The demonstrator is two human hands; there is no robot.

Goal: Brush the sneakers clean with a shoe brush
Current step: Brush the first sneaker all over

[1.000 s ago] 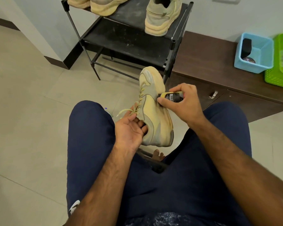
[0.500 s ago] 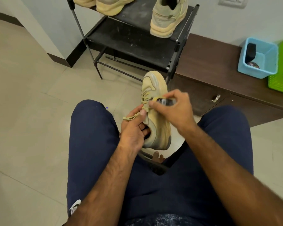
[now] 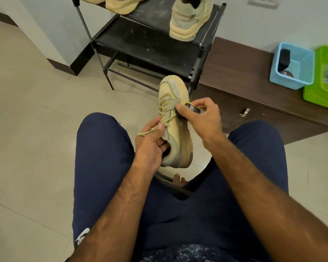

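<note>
One tan sneaker [image 3: 175, 133] is held in the air between the person's knees, toe pointing away toward the shoe rack [image 3: 150, 50]. The left hand [image 3: 150, 146] grips its heel end, fingers curled into the opening and thumb on the laces [image 3: 165, 118]. The right hand [image 3: 203, 120] pinches a small dark brush [image 3: 192, 107] against the upper, just beside the laces. The toe hangs near the rack's front right post. Another shoe [image 3: 187, 21] stands at the top shelf's edge. On the right, a low brown worktop [image 3: 239, 72] carries a blue basket [image 3: 301, 72] and a green basket [image 3: 322, 95]. Bare tiled floor [image 3: 36, 110] spreads wide on the left.
</note>
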